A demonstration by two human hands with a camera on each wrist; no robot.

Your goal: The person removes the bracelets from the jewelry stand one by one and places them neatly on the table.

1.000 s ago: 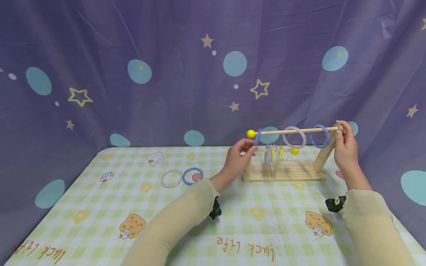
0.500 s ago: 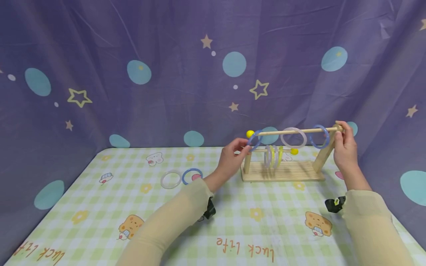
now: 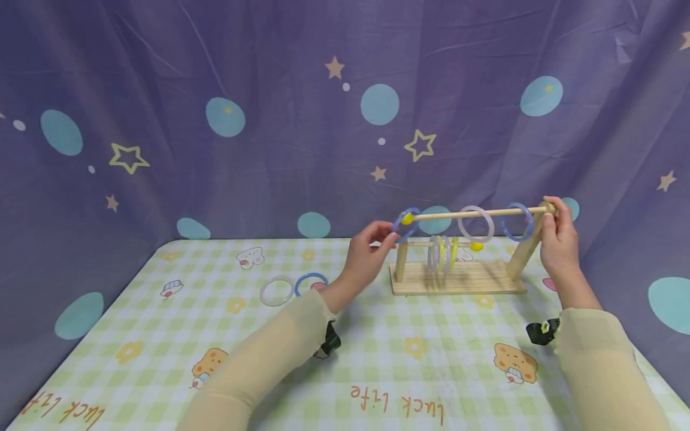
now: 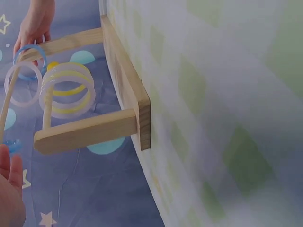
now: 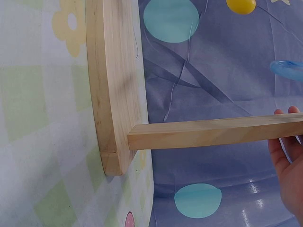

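In the head view my left hand (image 3: 368, 254) pinches a blue ring (image 3: 412, 209) at the left tip of the upper rod. That ring surrounds the yellow ball (image 3: 406, 219) there. My right hand (image 3: 560, 242) grips the top of the slanted right post (image 3: 521, 256) of a wooden stand (image 3: 463, 281). A pale pink ring (image 3: 492, 226) and another blue ring (image 3: 532, 224) hang on the upper rod (image 3: 447, 215). Several clear and yellow rings (image 4: 71, 113) hang on the lower rod, shown in the left wrist view. The right wrist view shows my right fingers (image 5: 279, 153) around the post.
Left of the stand, a clear ring (image 3: 262, 293) and a blue ring (image 3: 311, 275) lie on the checked tablecloth (image 3: 302, 383); my left forearm partly covers the blue one. A purple curtain (image 3: 291, 179) hangs behind and beside the table.
My left hand has drawn the pinched blue ring leftward along the upper rod, from just right of the yellow ball to around it. The right hand stays on the post.
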